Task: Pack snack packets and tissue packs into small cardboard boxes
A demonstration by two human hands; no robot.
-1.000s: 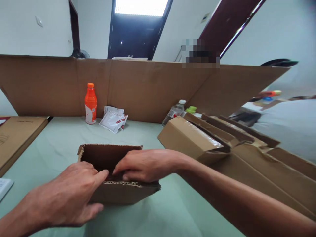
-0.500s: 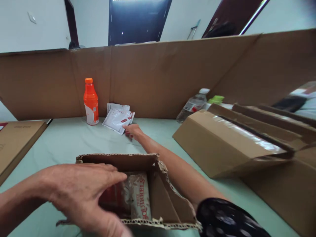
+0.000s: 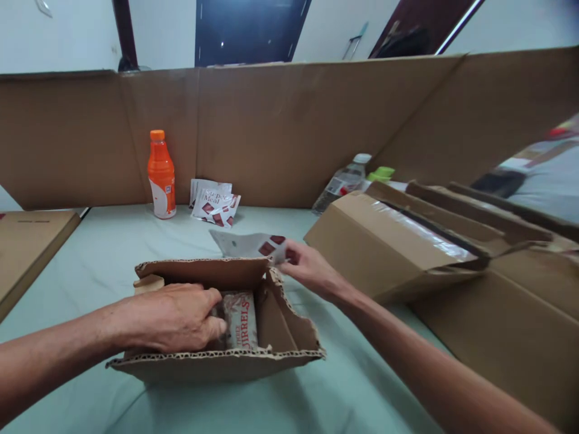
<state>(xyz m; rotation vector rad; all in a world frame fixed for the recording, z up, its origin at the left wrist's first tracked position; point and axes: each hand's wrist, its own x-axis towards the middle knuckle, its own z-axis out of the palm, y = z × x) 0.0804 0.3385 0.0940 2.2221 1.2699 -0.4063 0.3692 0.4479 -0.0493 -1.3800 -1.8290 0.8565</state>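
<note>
My right hand (image 3: 307,265) pinches a white sachet with dark red squares (image 3: 244,244), held just behind the far wall of a small open cardboard box (image 3: 235,364). My left hand (image 3: 181,316) reaches down into the left part of this box, its fingers curled; the fingertips and whatever they grip are hidden. Beside its thumb, a pale packet with red "SQUIRRELS" lettering (image 3: 241,319) lies in the box. Two more white sachets (image 3: 215,202) rest overlapping on the pale green cloth, by the back cardboard panel.
An orange bottle (image 3: 161,175) stands left of the sachets. A clear plastic bottle (image 3: 342,184) and a green-topped item (image 3: 381,175) lean at the back right. A larger cardboard box (image 3: 398,247) with raised flaps fills the right side. A flat carton (image 3: 34,250) lies left.
My right hand has drawn one sachet from the pile toward the box, leaving two behind. My left hand has gone from above the box down into it, its fingers curling.
</note>
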